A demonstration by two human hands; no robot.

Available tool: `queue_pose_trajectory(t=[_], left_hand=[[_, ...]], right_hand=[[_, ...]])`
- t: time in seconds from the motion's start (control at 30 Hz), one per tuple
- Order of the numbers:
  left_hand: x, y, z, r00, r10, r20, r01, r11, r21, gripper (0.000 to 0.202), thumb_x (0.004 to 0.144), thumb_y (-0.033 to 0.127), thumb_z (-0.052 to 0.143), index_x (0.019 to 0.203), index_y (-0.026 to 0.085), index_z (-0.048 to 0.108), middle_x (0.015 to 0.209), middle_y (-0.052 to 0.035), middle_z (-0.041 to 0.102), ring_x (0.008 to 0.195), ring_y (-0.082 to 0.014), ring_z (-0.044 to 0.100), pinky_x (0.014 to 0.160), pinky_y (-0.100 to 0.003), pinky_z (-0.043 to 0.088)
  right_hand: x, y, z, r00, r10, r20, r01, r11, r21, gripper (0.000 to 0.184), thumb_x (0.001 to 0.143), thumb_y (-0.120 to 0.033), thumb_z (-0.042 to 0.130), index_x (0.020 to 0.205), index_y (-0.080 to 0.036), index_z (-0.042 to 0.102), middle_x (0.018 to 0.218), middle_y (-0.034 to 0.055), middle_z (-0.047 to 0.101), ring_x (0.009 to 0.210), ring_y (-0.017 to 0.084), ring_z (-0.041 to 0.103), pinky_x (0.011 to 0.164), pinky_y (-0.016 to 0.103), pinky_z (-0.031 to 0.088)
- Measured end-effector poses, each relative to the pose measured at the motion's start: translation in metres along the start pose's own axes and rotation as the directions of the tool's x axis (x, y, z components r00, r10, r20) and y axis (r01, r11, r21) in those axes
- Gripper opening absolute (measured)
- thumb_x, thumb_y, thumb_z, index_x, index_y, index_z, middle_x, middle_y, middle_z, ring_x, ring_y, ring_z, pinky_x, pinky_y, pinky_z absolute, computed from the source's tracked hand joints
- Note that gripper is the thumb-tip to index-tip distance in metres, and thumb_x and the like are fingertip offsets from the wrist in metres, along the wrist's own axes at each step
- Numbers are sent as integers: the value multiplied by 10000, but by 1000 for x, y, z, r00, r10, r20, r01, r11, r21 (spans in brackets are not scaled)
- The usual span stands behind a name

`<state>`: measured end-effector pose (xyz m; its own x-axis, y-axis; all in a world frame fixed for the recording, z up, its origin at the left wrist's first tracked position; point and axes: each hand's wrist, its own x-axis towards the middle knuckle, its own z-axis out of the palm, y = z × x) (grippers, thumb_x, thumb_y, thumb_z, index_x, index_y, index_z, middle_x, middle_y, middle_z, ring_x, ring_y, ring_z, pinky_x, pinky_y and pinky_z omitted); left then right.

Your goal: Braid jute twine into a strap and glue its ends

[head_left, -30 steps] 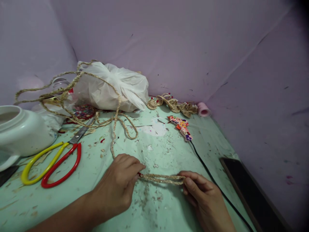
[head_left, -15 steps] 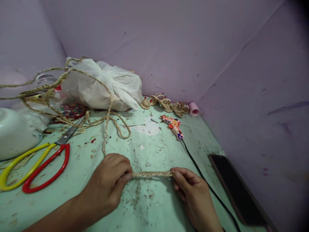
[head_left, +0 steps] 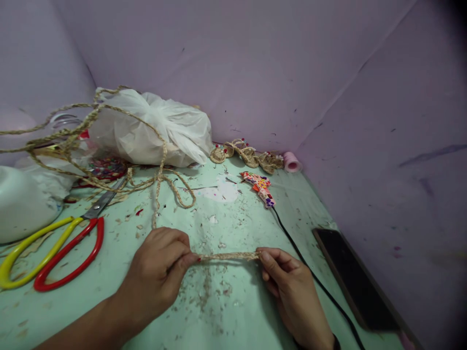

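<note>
A length of braided straw cord (head_left: pixel 228 256) stretches level between my two hands above the green tabletop. Its left part is pinched in my left hand (head_left: pixel 160 267), thumb against the curled fingers. From behind that hand the cord runs up the table toward a tangle of loops at the far left. My right hand (head_left: pixel 292 287) pinches the other end between thumb and forefinger, with the remaining fingers curled below. The cord looks flat and perhaps doubled between the hands.
Scissors (head_left: pixel 73 243) with yellow and red handles lie left, beside a white rounded object (head_left: pixel 22 209). A white plastic bag (head_left: pixel 153 129), woven pieces with pins (head_left: pixel 250 155), a pink spool (head_left: pixel 292 163), a patterned glue gun (head_left: pixel 259 187) with black cord, and a phone (head_left: pixel 355 277) surround the work area.
My left hand has shifted slightly left and back along the cord, so a bit more of it shows between the hands. The right hand keeps its pinch. The view has moved slightly.
</note>
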<state>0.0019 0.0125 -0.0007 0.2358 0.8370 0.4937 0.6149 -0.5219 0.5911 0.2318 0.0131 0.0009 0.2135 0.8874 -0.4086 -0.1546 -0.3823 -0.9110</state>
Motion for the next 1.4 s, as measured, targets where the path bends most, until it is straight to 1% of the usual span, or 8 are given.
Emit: queue_pose_trajectory(t=[0.1,0.37,0.8,1.0,1.13,1.27,1.33,1.4], left_hand=[[0,4,-1,997,31,-65,-31,1000,-2,164,827,141,491,670,160,537,785,-29,542,756,-154,503,708,-321,370],[-3,-1,10,983,-121,139,109,990,88,275,854,201,431,588,164,490,629,-9,516,639,-147,482,682,-349,367],[-1,1,13,979,-79,190,58,992,114,287,856,169,393,578,160,464,636,3,501,643,-132,476,739,-364,366],[2,-2,11,985,-84,150,71,993,91,318,864,198,406,547,172,422,583,6,473,601,-129,463,643,-305,393],[8,3,-3,986,-165,-19,165,986,-6,207,867,255,435,672,191,467,734,-13,551,701,-146,512,607,-272,403],[17,21,-11,990,-44,-136,41,999,-25,111,846,182,431,897,215,524,954,-40,556,915,-199,518,775,-347,396],[23,33,-5,992,56,-113,-58,998,-10,143,822,139,449,912,210,534,920,-45,558,890,-203,519,779,-369,396],[29,44,7,982,191,-7,-191,982,-7,160,786,103,486,896,196,556,855,-48,564,827,-200,518,789,-400,392]], right_hand=[[1,3,0,999,-31,7,31,999,12,339,543,-432,799,695,-151,684,464,-51,490,411,30,362,359,122,228],[-1,6,-5,999,-52,2,52,998,-25,325,549,-429,792,688,-155,688,480,-42,500,436,46,398,380,133,268],[-15,9,-22,961,-240,137,267,935,-232,145,693,-337,680,644,-200,686,591,2,603,490,99,468,464,199,381],[-18,4,-25,945,-304,120,326,908,-262,120,684,-300,678,601,-214,691,669,24,651,542,133,506,531,233,435],[-16,3,-29,942,-304,146,333,905,-266,99,690,-283,675,620,-217,697,666,25,660,562,141,531,543,232,449],[-18,2,-28,939,-305,160,338,905,-260,100,709,-272,658,631,-221,696,658,14,658,570,136,538,566,228,455],[-19,2,-28,939,-305,161,338,905,-259,97,710,-270,659,635,-220,695,651,10,656,566,133,535,565,226,453],[-19,2,-28,937,-306,166,341,903,-262,97,711,-270,660,637,-217,693,645,8,654,562,132,533,565,226,453]])
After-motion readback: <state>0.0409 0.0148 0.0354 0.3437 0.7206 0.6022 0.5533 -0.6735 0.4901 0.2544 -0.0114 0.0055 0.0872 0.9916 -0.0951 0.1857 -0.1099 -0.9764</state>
